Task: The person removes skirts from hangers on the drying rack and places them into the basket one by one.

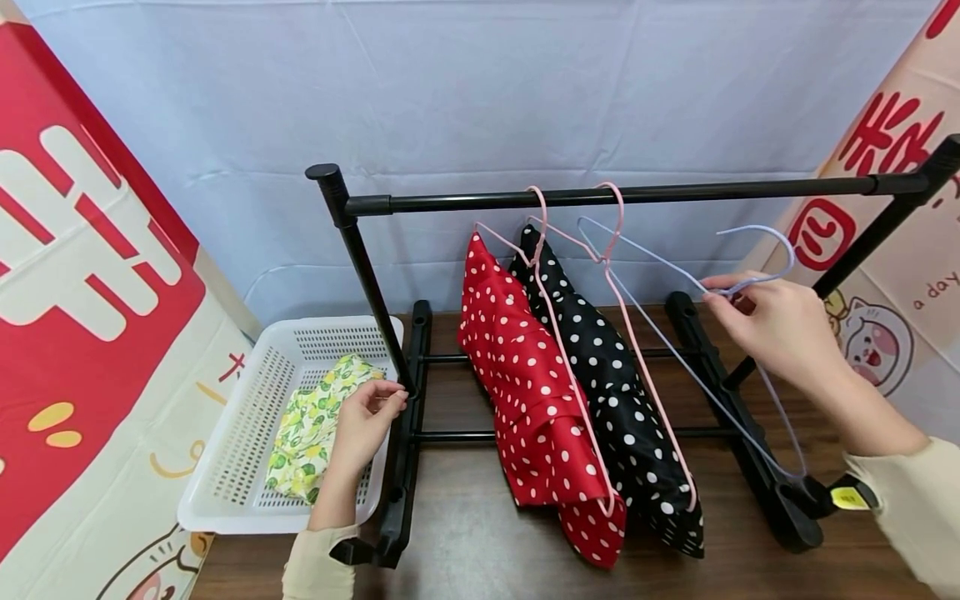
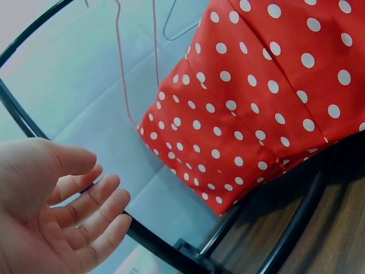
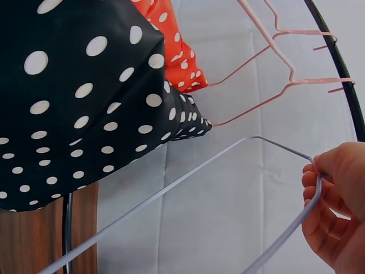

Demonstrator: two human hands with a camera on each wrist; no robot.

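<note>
My right hand [image 1: 780,325] pinches a light-blue clothes hanger [image 1: 652,329] at the neck below its hook, beside the right part of the rack's rail. Nothing hangs on this hanger. My left hand [image 1: 367,425] holds nothing; its fingers are loosely bent near the rack's left post, above the basket. On the rail, two pink hangers [image 1: 617,208] carry folded cloths: a red one with white dots [image 1: 525,383] and, right of it, a black one with white dots [image 1: 607,383]. In the right wrist view, thumb and fingers close round the hanger [image 3: 165,191].
The black rack [image 1: 465,202] stands on a wooden table [image 1: 457,517]. Left of it sits a white perforated basket [image 1: 225,450] with a folded yellow-green lemon-print cloth [image 1: 315,433] inside. A pale cloth backdrop [image 1: 450,92] hangs behind, with printed banners [image 1: 90,333] at the sides.
</note>
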